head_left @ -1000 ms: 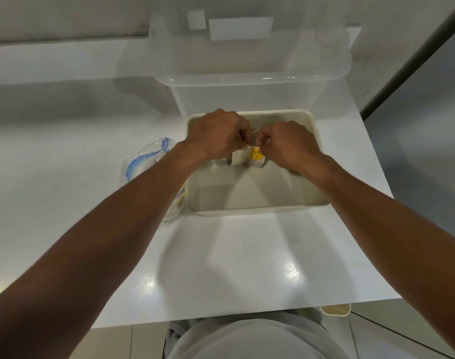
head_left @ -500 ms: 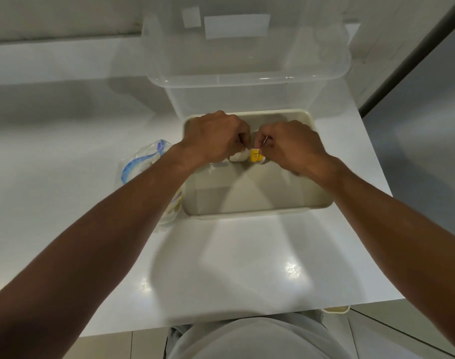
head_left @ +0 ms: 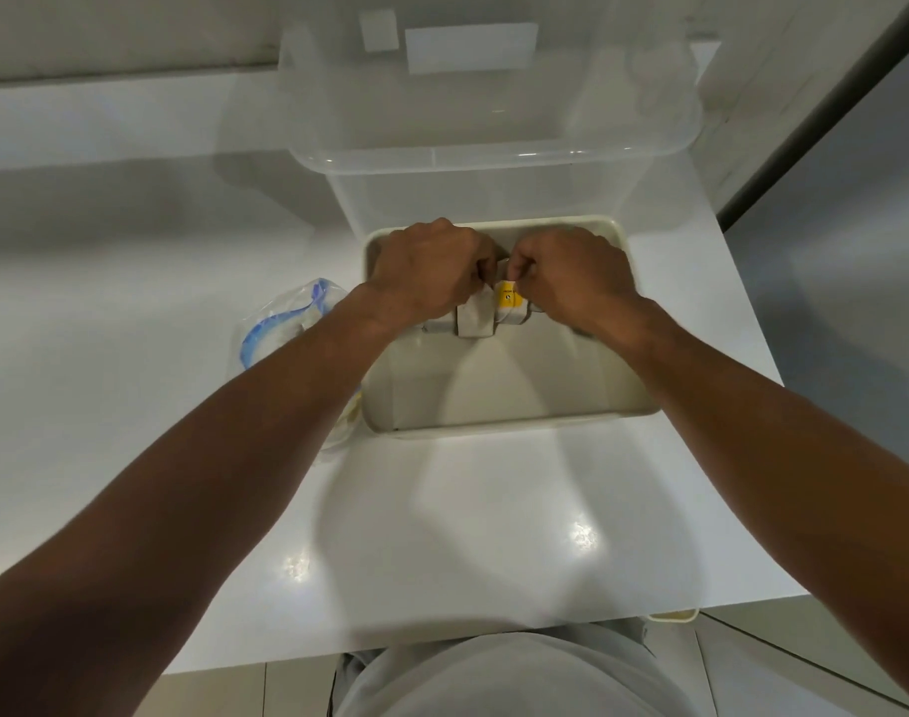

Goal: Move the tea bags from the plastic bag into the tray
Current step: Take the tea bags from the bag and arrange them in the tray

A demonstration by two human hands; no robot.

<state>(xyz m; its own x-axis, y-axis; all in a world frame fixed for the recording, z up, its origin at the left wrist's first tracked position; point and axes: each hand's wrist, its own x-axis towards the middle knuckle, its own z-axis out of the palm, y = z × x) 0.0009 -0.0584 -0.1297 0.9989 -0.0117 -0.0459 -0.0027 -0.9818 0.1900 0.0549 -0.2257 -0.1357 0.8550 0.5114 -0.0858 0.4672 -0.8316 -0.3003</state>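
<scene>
Head view, looking straight down on a white table (head_left: 483, 535). Both bare forearms stretched forward over a cream tray (head_left: 499, 431) set towards the table's far edge.

Above the far half of the tray, the left hand (head_left: 432, 274) and the right hand (head_left: 571, 282), knuckles up and nearly touching each other. Fingers of both curled under and pinching a small bunch of tea bags (head_left: 474, 319) between them. Grey-beige paper pouches hanging just below the left fingers, a yellow tag (head_left: 509, 298) right under the right thumb. Fingertips mostly tucked beneath the knuckles, so no telling which finger holds which bag. Tea bags within the tray's outline, low over its floor; touching it or not, impossible to say.

On the table just left of the tray, a crumpled plastic bag (head_left: 282, 323) with a blue strip along its mouth, partly hidden behind the left forearm, something pale inside.

Directly behind the tray, a taller clear plastic box (head_left: 488, 147) with white labels (head_left: 470, 46) on its far wall.

At the bottom edge, grey clothing (head_left: 494, 675). Under the table's near right corner, a small cream rim (head_left: 672, 615).
</scene>
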